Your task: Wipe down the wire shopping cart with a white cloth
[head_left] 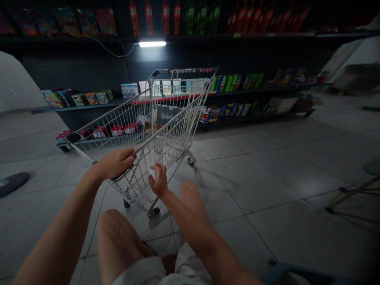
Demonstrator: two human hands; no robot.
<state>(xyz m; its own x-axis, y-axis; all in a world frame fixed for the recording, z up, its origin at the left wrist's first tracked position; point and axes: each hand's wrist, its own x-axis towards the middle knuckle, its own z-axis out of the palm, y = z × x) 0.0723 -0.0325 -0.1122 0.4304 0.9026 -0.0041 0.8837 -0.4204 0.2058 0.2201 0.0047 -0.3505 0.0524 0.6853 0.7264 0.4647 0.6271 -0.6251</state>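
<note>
At trolley (139, 130), left hand (114, 164) gripping, right hand (158, 180) holding white item (152, 173), sign (168, 114) unreadable

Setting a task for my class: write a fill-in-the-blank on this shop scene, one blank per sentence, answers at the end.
The hand gripping the top rail of the wire shopping cart is the person's ____ one. The right hand holds a small object coloured ____. The cart stands on small ____ on the tiled floor. The strip light above the cart is switched ____.

Answers: left; white; wheels; on.
</note>
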